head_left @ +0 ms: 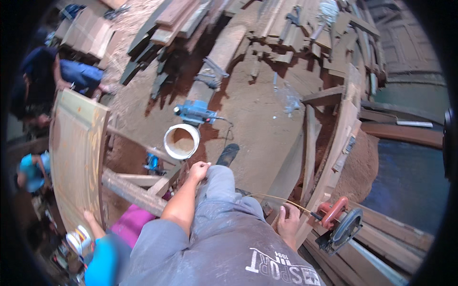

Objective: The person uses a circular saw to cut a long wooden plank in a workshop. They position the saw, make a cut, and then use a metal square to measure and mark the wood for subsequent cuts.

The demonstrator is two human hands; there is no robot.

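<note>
My left hand (198,170) rests at my raised left knee, its fingers pinched together; whether anything small is between them is too small to tell. Lower on the right, my right hand (288,222) lies beside a long timber, fingers loosely bent and apart, with nothing visible in it. A thin yellow cord (281,199) passes just above that hand to a red circular saw (339,219) lying on the timbers. Beyond my left hand stands a white bucket (168,142) with brownish contents. Just past it, a blue power tool (195,112) sits on a board.
At left, people hold or touch a panelled wooden door (76,157) on a timber trestle (136,193). Stacked boards (179,19) lie at the back, with more planks (286,28) farther right. A long upright-edged beam (341,138) runs along my right. Sawdust covers the ground (260,128).
</note>
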